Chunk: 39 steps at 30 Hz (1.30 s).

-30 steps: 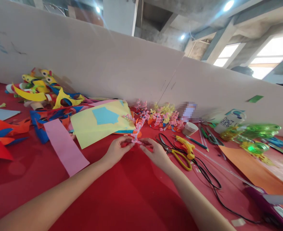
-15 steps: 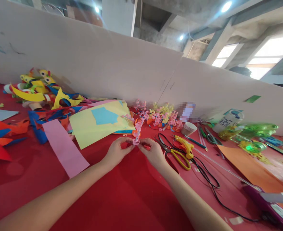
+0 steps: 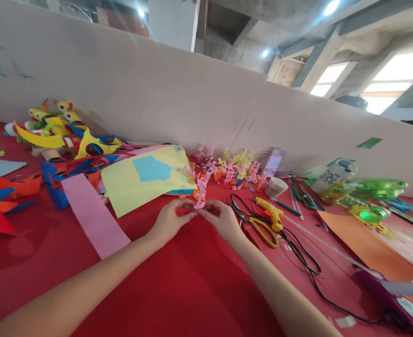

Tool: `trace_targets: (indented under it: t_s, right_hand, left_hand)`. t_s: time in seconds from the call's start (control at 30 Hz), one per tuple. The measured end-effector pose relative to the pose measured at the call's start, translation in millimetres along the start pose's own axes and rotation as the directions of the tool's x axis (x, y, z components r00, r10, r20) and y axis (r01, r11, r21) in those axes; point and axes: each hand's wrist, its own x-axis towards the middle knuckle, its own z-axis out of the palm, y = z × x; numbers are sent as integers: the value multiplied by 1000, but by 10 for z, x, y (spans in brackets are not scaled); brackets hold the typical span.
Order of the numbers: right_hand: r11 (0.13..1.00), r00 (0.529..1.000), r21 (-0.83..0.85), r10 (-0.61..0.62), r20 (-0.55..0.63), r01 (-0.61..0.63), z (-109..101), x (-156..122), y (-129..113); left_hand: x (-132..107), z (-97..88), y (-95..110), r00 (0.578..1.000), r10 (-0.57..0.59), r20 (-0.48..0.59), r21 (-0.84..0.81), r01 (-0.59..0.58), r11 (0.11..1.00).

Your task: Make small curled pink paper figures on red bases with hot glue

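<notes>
My left hand (image 3: 170, 220) and my right hand (image 3: 224, 218) meet over the red tablecloth (image 3: 178, 281), fingertips pinched together on a small pink curled paper strip (image 3: 200, 191) that stands up between them. Both hands are closed on its lower end. Just beyond lie more pink and yellow paper curls (image 3: 234, 168) in a cluster. A yellow sheet with a blue cut-out (image 3: 143, 180) lies to the left of my hands, and a pink paper strip (image 3: 92, 215) lies further left.
Yellow-handled scissors (image 3: 259, 224) and a yellow glue gun (image 3: 271, 213) with a black cord (image 3: 305, 262) lie right of my hands. An orange sheet (image 3: 368, 243), green plastic pieces (image 3: 371, 196), a small cup (image 3: 276, 187) and coloured paper figures (image 3: 59, 135) crowd the table. White boards (image 3: 157, 93) wall the back.
My right hand has moved left and closer to my left hand, so the fingertips now touch around the pink curl. The curl stands a little more upright.
</notes>
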Motion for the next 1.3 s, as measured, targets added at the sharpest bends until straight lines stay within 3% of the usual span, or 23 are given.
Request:
trace_targets:
  t_s: [0.2,0.4,0.67,1.3]
  right_hand:
    - [997,997,51,63,44,-65,-46,17,31]
    - [997,999,69,26,-21,-25,-38,1,43]
    - [998,1000,-59,-19,-4,19,-28,-11,32]
    - [999,1000,38,-23,7,22,-16,-8,-4]
  left_hand:
    - [37,8,-79,999,-19,38,-129,24,991]
    - [63,21,-103,997,-54,58,-213,65,975]
    - [60,15,-93,995,-58,79,-175,71,982]
    - [63,9,-75,991,-101,82,-234,118,965]
